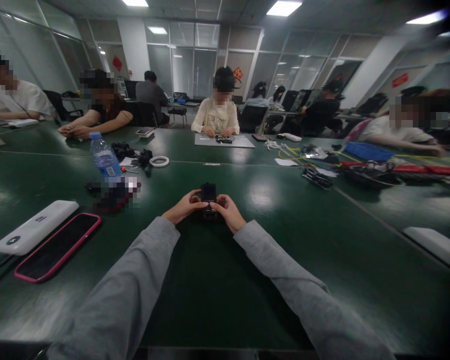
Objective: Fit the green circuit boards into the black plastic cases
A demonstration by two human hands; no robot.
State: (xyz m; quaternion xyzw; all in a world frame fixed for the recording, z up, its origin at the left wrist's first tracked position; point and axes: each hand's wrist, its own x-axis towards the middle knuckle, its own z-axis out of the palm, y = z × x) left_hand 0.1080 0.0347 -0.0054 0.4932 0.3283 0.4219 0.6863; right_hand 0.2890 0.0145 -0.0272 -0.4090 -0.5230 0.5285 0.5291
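Note:
A small black device (209, 196) with a dark screen stands on the green table (217, 280) straight ahead of me. My left hand (182, 207) grips its left side and my right hand (228, 212) grips its right side, fingers curled around it. Both my arms wear grey sleeves and stretch forward over the table. The lower part of the device is hidden between my fingers.
A pink-cased phone (58, 246) and a white power bank (35, 226) lie at my left. Farther left-centre stand a water bottle (105, 159), black parts (122, 150) and a white ring (159, 161). Cables and tools (360, 167) lie at right. Several people sit around the table.

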